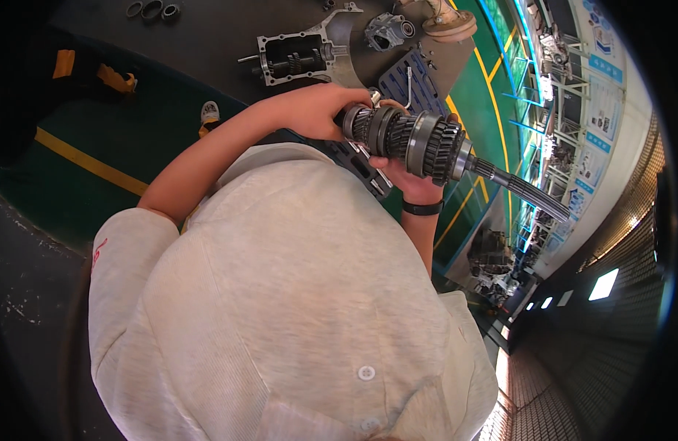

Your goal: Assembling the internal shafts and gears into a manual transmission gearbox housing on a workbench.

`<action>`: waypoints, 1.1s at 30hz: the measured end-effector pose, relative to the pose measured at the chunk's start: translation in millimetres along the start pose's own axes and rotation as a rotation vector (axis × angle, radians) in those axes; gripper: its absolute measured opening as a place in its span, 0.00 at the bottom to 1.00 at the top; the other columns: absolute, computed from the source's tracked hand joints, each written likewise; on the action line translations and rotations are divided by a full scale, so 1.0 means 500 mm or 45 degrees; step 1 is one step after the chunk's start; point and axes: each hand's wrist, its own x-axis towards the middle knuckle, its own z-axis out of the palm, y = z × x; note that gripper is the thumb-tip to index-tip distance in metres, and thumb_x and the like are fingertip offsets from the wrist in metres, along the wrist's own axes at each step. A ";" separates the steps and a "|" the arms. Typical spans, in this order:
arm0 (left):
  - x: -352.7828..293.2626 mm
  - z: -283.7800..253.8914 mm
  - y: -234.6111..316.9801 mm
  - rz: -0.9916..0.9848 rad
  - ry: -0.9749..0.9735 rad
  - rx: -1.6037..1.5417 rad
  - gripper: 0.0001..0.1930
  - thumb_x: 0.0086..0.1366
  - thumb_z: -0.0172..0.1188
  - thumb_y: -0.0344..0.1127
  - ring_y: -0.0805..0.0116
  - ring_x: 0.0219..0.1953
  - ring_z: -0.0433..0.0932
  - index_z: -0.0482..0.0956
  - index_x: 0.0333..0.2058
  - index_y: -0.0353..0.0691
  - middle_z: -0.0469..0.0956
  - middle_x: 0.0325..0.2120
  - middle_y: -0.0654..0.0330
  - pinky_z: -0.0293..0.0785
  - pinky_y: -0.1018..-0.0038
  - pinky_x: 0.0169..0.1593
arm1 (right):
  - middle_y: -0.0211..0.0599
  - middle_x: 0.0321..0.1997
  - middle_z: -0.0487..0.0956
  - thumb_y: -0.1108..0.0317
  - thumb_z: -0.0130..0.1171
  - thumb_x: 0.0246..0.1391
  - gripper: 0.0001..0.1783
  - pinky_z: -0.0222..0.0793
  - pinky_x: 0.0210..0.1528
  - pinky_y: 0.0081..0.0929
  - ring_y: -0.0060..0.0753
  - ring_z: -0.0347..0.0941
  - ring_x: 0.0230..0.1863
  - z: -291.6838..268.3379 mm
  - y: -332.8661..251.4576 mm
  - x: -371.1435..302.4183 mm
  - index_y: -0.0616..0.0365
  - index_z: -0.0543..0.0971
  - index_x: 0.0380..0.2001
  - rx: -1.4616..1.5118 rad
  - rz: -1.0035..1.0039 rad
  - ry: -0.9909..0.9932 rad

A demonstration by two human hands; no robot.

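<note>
A transmission gear shaft [404, 138], with several steel gears along it, is held up in front of my chest. It tilts so that its long splined end points right and down. My left hand [326, 112] is closed around the geared end on the left. From below, my right hand [411, 180] supports the middle, its fingers wrapped round the gears and partly hidden behind them. A black band [423, 209] circles my right wrist.
Beyond my hands, a dark table holds an opened gearbox housing [298, 57], a smaller metal housing [387, 31], a blue tool tray [406, 82] and several rings [152, 10]. A dark tool case [359, 163] lies below the shaft. Someone's shoe [210, 112] shows on the green floor at left.
</note>
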 end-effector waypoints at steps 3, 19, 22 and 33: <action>-0.006 0.019 0.000 0.053 0.095 0.016 0.29 0.48 0.72 0.28 0.46 0.44 0.83 0.73 0.52 0.42 0.84 0.41 0.49 0.78 0.61 0.47 | 0.20 0.67 0.71 0.38 0.66 0.44 0.48 0.44 0.73 0.67 0.32 0.66 0.67 0.012 0.010 -0.007 0.44 0.64 0.67 -0.189 -0.123 0.102; -0.028 0.065 0.066 -0.085 0.472 0.153 0.24 0.50 0.74 0.32 0.43 0.38 0.82 0.77 0.46 0.43 0.84 0.33 0.48 0.77 0.55 0.40 | 0.53 0.62 0.75 0.32 0.42 0.62 0.45 0.84 0.34 0.61 0.60 0.79 0.53 0.096 -0.044 -0.027 0.61 0.67 0.66 0.260 0.102 0.120; -0.025 0.059 0.091 -0.170 0.480 0.068 0.26 0.46 0.74 0.26 0.43 0.42 0.82 0.77 0.47 0.43 0.83 0.34 0.47 0.78 0.59 0.42 | 0.52 0.62 0.75 0.32 0.44 0.61 0.45 0.84 0.36 0.60 0.59 0.78 0.55 0.104 -0.062 -0.030 0.61 0.68 0.65 0.102 0.125 0.006; 0.005 -0.002 0.148 -0.109 0.539 0.018 0.26 0.46 0.74 0.26 0.42 0.45 0.81 0.77 0.46 0.41 0.83 0.37 0.47 0.77 0.61 0.45 | 0.53 0.63 0.73 0.37 0.52 0.60 0.48 0.85 0.39 0.51 0.51 0.80 0.54 0.186 -0.121 0.006 0.64 0.58 0.70 -0.390 0.004 0.206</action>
